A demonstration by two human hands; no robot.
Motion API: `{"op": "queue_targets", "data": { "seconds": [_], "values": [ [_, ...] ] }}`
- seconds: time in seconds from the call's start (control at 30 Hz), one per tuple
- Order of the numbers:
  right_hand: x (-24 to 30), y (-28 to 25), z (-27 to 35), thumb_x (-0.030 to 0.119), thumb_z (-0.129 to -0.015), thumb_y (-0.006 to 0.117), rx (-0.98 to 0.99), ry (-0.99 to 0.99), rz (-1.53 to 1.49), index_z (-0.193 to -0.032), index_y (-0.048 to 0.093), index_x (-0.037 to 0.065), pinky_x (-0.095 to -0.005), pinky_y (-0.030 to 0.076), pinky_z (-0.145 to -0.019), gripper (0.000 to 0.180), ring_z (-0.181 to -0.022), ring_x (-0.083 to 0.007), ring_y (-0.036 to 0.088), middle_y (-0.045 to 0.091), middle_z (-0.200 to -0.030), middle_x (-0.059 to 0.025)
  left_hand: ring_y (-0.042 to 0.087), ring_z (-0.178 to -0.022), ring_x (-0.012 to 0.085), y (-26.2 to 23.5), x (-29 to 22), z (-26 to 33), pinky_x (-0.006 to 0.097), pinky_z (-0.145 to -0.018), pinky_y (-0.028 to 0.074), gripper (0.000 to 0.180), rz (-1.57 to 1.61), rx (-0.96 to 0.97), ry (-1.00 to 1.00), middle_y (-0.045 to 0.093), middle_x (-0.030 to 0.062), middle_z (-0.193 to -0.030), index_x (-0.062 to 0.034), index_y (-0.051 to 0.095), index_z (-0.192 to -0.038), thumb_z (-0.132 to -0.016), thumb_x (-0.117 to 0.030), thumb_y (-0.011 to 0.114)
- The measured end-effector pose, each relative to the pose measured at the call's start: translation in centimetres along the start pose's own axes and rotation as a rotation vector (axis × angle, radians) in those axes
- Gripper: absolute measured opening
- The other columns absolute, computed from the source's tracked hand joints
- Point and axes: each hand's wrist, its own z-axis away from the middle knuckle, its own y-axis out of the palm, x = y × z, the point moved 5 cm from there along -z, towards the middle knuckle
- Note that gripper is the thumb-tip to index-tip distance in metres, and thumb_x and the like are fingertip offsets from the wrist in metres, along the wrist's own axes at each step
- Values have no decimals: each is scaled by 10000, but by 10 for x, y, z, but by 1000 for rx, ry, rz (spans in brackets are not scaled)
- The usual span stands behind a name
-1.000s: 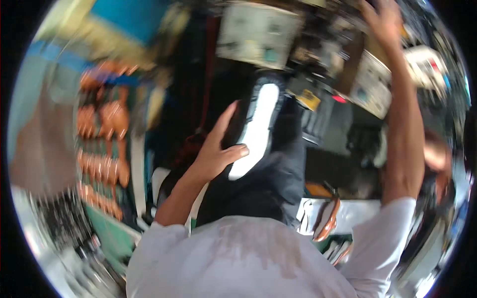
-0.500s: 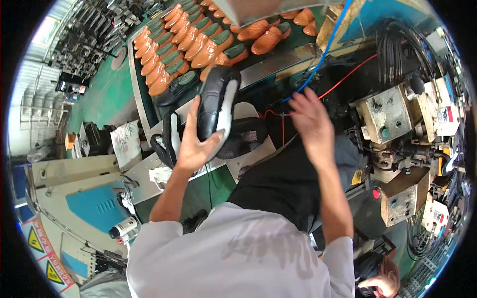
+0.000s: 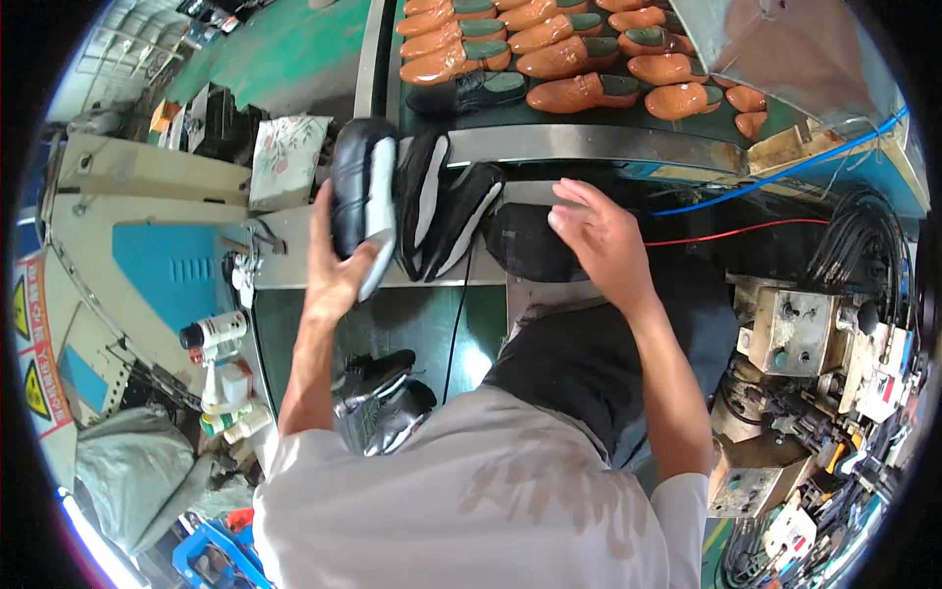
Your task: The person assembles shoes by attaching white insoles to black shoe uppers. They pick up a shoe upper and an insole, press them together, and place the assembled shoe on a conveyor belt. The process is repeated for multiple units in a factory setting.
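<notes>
A black shoe (image 3: 361,201) with a pale sole is being held upright, toe up, in the left hand (image 3: 339,270), over the left end of the grey metal shelf (image 3: 294,257) that runs in front of the person. The fingers of that hand are wrapping around the shoe's heel and sole, closed firmly on it, with the thumb pressing along the pale sole edge.

Just to the right of the held shoe, two more black shoes (image 3: 444,211) are lying side by side on the shelf, leaning against one another with their pale linings showing. Further right, the right hand (image 3: 601,240) is hovering over a dark rounded piece (image 3: 525,245) at the shelf's right end; its fingers are spread and loosely curled, gripping nothing, and whether they are touching the piece cannot be told.

Beyond the shelf's far edge, a green conveyor belt (image 3: 461,108) is carrying rows of orange shoe lasts (image 3: 579,90) and one black shoe (image 3: 469,90). Below the shelf's near edge, another pair of black shoes (image 3: 378,398) is sitting by the person's left elbow. Spray bottles (image 3: 218,334) are standing off the shelf's left end, and metal machinery with cables (image 3: 814,344) is filling the right side.
</notes>
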Motion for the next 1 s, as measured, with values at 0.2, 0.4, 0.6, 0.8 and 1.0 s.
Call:
{"op": "queue_targets", "data": {
  "seconds": [0.2,0.4,0.6,0.8,1.0],
  "values": [
    [63,22,2,412,-893,876,-46,-233,142,-1647,341,13,-451,543,-1074,1007,-1393,-367,580,486,-1593,-268,422,-1524,318,56,-50,4,420,-1273,293,1012,-171,255,130,439,197,-1639,-65,297,-1687,-786,15,751],
    [65,-94,75,239,-805,951,-454,-140,303,-1529,552,13,-366,493,-1112,857,-1350,-250,628,635,-1494,-186,520,-1361,428,195,-128,35,477,-1192,396,1076,-74,750,459,489,252,-1483,-44,259,-1693,-762,-19,797],
    [34,-157,233,218,-860,913,-882,-38,215,-1500,599,-3,-341,523,-1051,746,-1206,-154,664,729,-1361,-149,523,-1333,463,299,-179,73,498,-1162,411,1042,-19,1246,858,491,287,-1467,-43,288,-1685,-784,-35,811],
    [-3,-137,365,308,-1027,755,-1306,96,-20,-1508,603,17,-320,520,-1030,582,-1195,-116,627,704,-1399,-125,594,-1260,374,378,-219,137,446,-1127,444,1007,-20,1708,911,566,212,-1375,-76,345,-1670,-773,17,792],
    [-77,-2,510,161,-1016,714,-2021,700,206,-1272,740,-2,-415,588,-966,305,-1094,-371,735,726,-1265,-209,423,-1539,326,418,-219,189,412,-1268,311,932,-157,2009,841,431,213,-1661,-8,343,-1656,-812,17,738]
  ]
}}
